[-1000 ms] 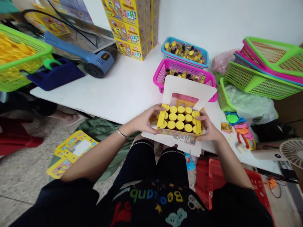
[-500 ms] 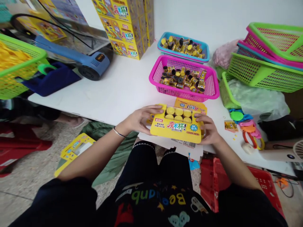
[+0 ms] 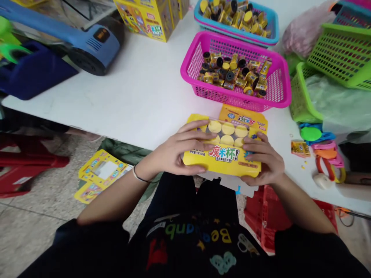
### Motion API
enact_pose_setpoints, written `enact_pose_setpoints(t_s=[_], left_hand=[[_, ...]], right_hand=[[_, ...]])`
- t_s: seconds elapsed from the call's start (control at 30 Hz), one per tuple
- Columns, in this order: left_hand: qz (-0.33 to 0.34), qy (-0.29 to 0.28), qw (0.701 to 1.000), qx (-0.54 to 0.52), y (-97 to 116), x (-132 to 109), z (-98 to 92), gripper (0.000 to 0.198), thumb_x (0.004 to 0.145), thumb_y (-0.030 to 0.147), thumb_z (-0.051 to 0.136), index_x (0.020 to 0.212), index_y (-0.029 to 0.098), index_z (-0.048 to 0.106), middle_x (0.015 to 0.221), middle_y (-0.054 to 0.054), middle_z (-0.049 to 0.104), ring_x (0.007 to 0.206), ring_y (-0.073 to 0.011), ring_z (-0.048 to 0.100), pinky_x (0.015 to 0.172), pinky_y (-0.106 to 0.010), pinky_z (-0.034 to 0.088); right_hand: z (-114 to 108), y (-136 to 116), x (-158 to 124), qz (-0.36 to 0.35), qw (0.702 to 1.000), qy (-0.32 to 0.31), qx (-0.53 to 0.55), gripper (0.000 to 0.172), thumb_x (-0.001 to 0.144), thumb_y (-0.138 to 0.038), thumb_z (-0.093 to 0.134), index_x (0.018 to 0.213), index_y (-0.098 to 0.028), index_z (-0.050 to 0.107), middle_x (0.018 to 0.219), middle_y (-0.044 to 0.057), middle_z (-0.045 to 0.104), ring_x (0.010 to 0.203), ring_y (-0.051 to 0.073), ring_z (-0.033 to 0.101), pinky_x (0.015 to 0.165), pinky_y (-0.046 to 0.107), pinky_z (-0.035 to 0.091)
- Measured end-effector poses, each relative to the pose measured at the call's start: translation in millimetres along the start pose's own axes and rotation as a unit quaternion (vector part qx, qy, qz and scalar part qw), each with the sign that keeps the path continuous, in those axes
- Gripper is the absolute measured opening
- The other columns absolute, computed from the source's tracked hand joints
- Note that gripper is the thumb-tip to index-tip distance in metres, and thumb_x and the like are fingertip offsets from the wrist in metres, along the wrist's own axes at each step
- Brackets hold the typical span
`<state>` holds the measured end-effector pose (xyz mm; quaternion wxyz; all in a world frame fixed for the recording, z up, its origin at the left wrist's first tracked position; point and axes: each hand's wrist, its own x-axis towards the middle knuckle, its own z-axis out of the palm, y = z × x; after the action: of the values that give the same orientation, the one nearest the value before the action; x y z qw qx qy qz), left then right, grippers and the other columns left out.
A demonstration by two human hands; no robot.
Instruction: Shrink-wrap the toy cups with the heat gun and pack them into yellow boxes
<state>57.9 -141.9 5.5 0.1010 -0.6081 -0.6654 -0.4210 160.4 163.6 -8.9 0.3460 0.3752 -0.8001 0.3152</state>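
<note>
A yellow printed carton (image 3: 223, 161) is held between my two hands at the table's front edge. Through its window show several round yellow caps in two rows. My left hand (image 3: 182, 148) grips the carton's left end, fingers lying over the window side and thumb along the front. My right hand (image 3: 265, 160) wraps the right end, its fingers over the printed face. An orange-yellow printed card panel (image 3: 246, 117) lies behind the carton, and white flaps (image 3: 236, 185) stick out below it; I cannot tell whether they join it.
Behind the carton stands a pink basket (image 3: 237, 101) of small capped bottles, with a blue basket (image 3: 236, 31) of more beyond. A blue cordless tool (image 3: 92, 46) and stacked cartons (image 3: 145, 19) are at left. Green baskets (image 3: 342, 54) and coloured bands (image 3: 327, 154) sit right.
My view has tilted down and come closer. My left hand has moved further over the carton's top, and my right fingers now lie across its front face.
</note>
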Motion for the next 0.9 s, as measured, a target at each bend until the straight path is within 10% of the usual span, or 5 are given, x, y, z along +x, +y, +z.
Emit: enact_pose_setpoints(t_s=[0.5,0.9], left_hand=[[0.014,0.033,0.999,-0.003,10,8,-6.3,0.051,0.091,0.02,0.078,0.137,0.038,0.067,0.12,0.0,0.079,0.127,-0.0273,0.07,0.105,-0.049,0.066],[-0.018,0.051,0.997,-0.06,5,19,-11.2,0.042,0.091,0.027,0.079,0.128,0.043,0.072,0.116,0.004,0.08,0.116,-0.0248,0.075,0.108,-0.044,0.065]], right_hand=[[-17,-12,6,-0.016,0.996,-0.082,-0.036,0.017,0.096,-0.029,0.068,0.113,-0.03,0.073,0.108,-0.001,0.08,0.131,0.028,0.065,0.124,0.064,0.042],[-16,-10,9,0.011,0.998,-0.054,0.018,0.029,0.097,-0.027,0.066,0.126,-0.031,0.07,0.117,0.0,0.077,0.139,0.026,0.06,0.13,0.056,0.037]])
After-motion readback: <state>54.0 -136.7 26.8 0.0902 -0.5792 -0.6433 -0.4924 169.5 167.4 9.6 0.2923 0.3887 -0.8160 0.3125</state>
